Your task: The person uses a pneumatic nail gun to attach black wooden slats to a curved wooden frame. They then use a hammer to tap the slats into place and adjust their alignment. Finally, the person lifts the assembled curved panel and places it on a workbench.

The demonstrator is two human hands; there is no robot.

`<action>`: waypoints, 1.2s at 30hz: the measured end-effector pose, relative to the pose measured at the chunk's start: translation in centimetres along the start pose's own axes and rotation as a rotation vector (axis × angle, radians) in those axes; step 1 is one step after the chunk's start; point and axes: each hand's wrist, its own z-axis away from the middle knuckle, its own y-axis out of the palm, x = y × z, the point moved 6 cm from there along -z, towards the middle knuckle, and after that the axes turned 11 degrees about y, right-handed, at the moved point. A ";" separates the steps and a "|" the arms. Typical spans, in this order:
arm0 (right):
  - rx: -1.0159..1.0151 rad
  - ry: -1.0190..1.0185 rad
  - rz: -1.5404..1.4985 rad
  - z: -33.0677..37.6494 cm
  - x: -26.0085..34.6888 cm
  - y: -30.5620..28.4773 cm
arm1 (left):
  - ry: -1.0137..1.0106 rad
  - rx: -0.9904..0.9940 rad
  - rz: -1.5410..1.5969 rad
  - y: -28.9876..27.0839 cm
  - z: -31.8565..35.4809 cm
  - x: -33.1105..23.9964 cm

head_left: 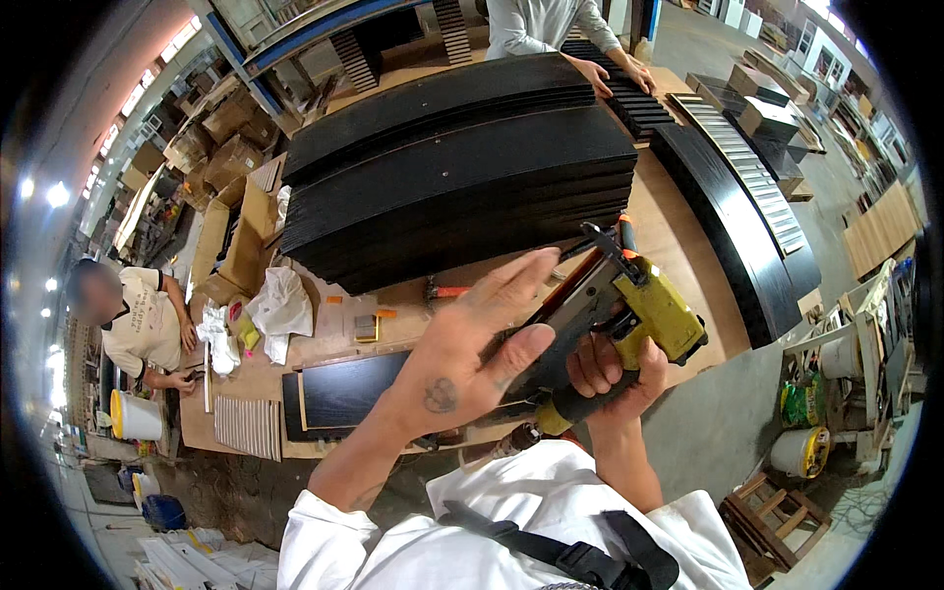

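Observation:
My right hand (629, 385) is wrapped round the black grip of a yellow-green pneumatic nail gun (664, 313), which I hold up in front of me. The gun's long magazine points up and to the left, and an air fitting (521, 440) shows at the grip's lower end. Alongside the magazine is my left hand (470, 352), its fingers stretched out and its thumb apart. Whether the palm touches the magazine, I cannot tell. Beyond both hands stands a tall stack of black boards (462, 192). A flat black panel (352, 391) lies at the table's near side, partly behind my left forearm.
Long black boards (723, 231) and pale slats (747, 177) lie on the right of the table (654, 192). White cloths (282, 305), a cardboard box (236, 236) and a bundle of slats (248, 428) are at left. Co-workers stand at the left (143, 320) and far side (541, 28).

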 end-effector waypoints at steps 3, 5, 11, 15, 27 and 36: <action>-0.045 0.043 -0.036 0.1 -0.5 0.3 | -0.042 0.081 0.053 0.5 -0.4 -0.4; -0.046 0.022 -0.048 0.1 -0.4 0.3 | -0.039 0.089 0.048 0.7 -0.3 -0.2; -0.012 0.006 -0.033 -0.1 -0.1 1.1 | 0.049 0.099 -0.020 0.7 -1.6 -0.3; -0.078 0.001 -0.077 -0.3 -0.3 0.3 | -0.117 0.095 -0.099 1.1 -0.6 -0.6; -0.075 -0.129 0.044 -0.2 0.3 3.8 | 0.152 0.021 -0.806 2.3 -0.1 -2.8; -0.030 -0.186 0.020 -0.2 0.5 4.6 | 0.198 0.029 -0.825 1.8 -0.4 -3.7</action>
